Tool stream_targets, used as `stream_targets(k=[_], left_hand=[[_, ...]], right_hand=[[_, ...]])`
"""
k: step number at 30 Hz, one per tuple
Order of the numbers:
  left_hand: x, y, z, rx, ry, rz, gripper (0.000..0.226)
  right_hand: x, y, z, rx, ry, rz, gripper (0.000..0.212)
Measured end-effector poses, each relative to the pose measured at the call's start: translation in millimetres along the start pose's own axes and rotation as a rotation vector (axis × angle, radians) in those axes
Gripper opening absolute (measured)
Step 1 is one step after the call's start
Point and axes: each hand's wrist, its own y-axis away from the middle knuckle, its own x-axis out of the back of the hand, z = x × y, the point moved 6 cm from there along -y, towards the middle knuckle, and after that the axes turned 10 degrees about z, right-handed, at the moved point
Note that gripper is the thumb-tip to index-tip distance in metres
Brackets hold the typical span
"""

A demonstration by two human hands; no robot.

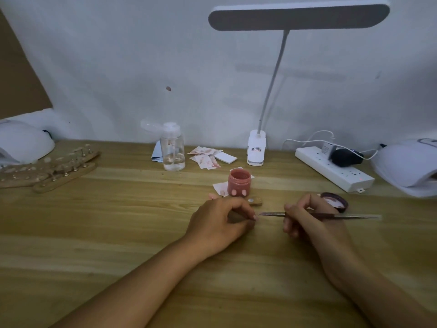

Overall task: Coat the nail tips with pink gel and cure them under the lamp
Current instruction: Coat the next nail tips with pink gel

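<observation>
Left hand (220, 223) fingers are pinching a nail tip (254, 217) over the table (118, 221); right hand (307, 221) fingers are gripping a tool (335, 215) beside it. Jar (239, 182) is standing open at twelve o'clock, lid (335, 201) at three.

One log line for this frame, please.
coating | left hand pinches nail tip | right hand holds tool, point near tip | gel jar open | lid off

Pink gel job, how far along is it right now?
Done: gel jar open, its lid set aside. In hand: the left hand pinches what looks like a nail tip; the right hand points the tool at it. Left: finishing the coat, then curing; the curing lamp stands apart at the right.
</observation>
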Motion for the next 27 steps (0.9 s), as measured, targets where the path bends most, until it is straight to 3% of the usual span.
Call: stream_targets(k=[6, 27], left_hand=[[-1.5, -0.8, -0.5, -0.003, -0.001, -0.001, 0.023], [-0.2, 0.5, 2.0, -0.020, -0.020, 0.011, 0.022]], right_hand=[[-3.9, 0.7, 0.0, 0.053, 0.061, -0.068, 0.027], [-1.9, 1.3, 2.1, 0.062, 0.068, -0.057, 0.021]])
